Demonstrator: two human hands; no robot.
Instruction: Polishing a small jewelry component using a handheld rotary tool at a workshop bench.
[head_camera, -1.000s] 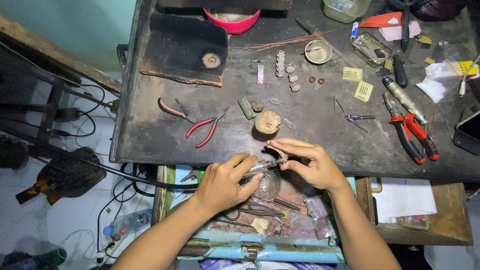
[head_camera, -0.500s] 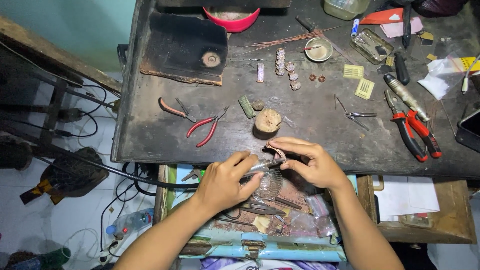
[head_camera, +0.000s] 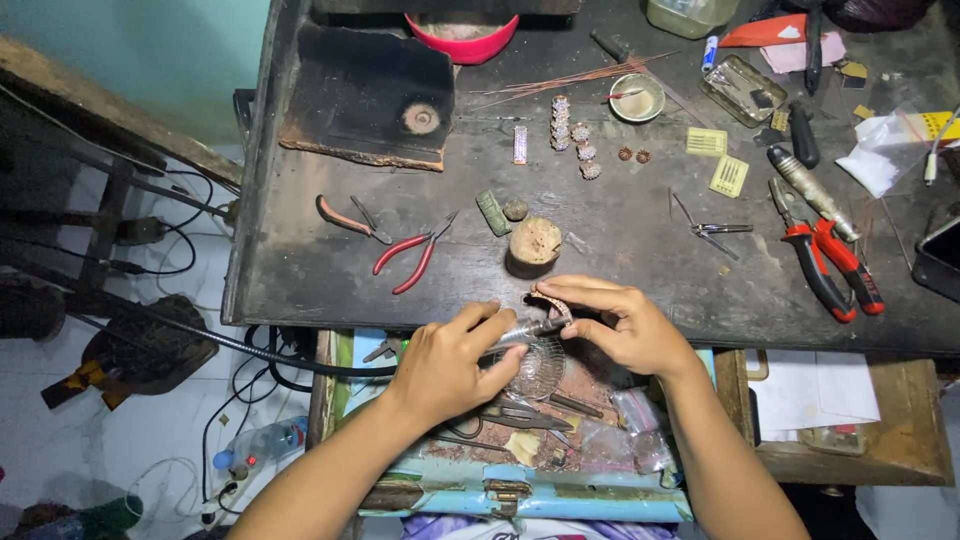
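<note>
My left hand grips a slim metal handpiece tool fed by a black flexible shaft that runs in from the left. Its tip meets a small curved metal piece pinched in the fingers of my right hand. Both hands hover at the front edge of a dark worn workbench, above an open drawer holding a wire mesh strainer and scraps. A round wooden peg block stands just beyond my fingers.
Red-handled pliers, orange-handled pliers, tweezers and red cutters lie on the bench. Small round ornaments, a small bowl, a red bowl and a charred block sit farther back. Cables cover the floor at left.
</note>
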